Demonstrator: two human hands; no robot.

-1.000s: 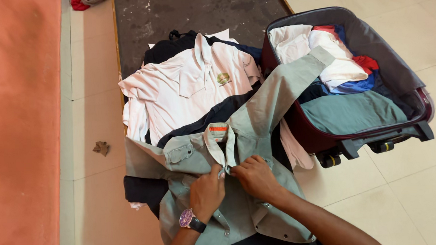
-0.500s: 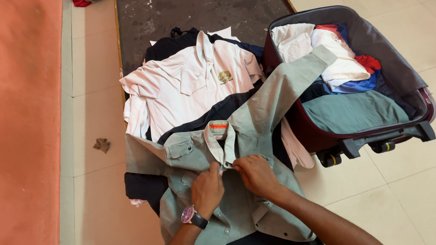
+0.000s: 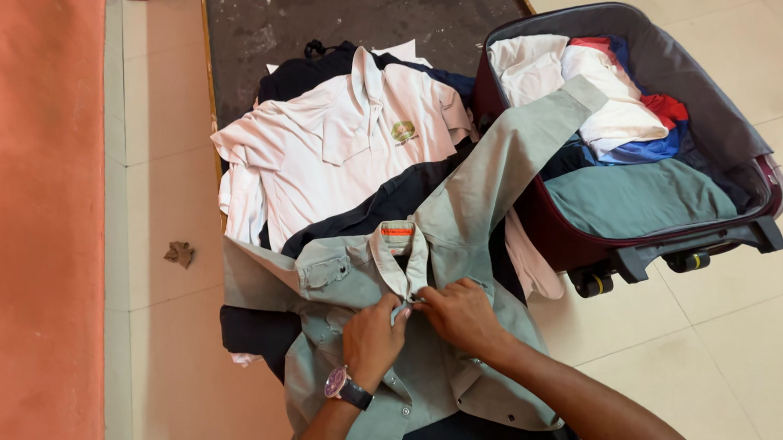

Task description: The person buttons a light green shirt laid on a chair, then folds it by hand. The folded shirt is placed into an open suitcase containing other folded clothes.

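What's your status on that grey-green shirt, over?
Left hand and right hand both pinching the grey-green shirt front just below the collar. One sleeve draped into the open suitcase. Nothing blocking the hands.

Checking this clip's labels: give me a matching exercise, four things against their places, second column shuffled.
Things:
1. grey-green shirt
2. white polo shirt
3. suitcase
4. wristwatch

Places:
A. on the left hand's wrist
B. lying open on the floor at the right, full of clothes
C. spread on top of the pile, beyond the grey-green one
D. under both hands, one sleeve reaching over the suitcase rim

Pairs: 1-D, 2-C, 3-B, 4-A. The left hand and right hand pinch the shirt front just below its collar.
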